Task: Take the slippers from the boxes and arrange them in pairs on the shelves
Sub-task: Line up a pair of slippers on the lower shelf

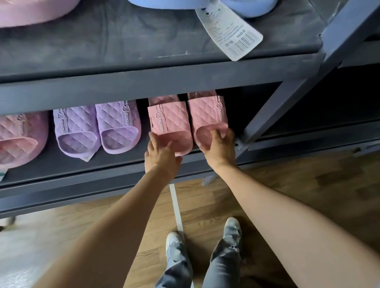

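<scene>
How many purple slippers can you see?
2: the left purple slipper and the right purple slipper sit side by side on the lower shelf. Others may be hidden out of view.

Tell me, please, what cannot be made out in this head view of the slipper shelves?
Pink slipper pair: heels hidden behind the upper shelf rail; toes partly covered by the left hand and right hand.
Blue slippers: cut off by the top edge.
Tag: print mostly too small.
Boxes: out of view.
</scene>
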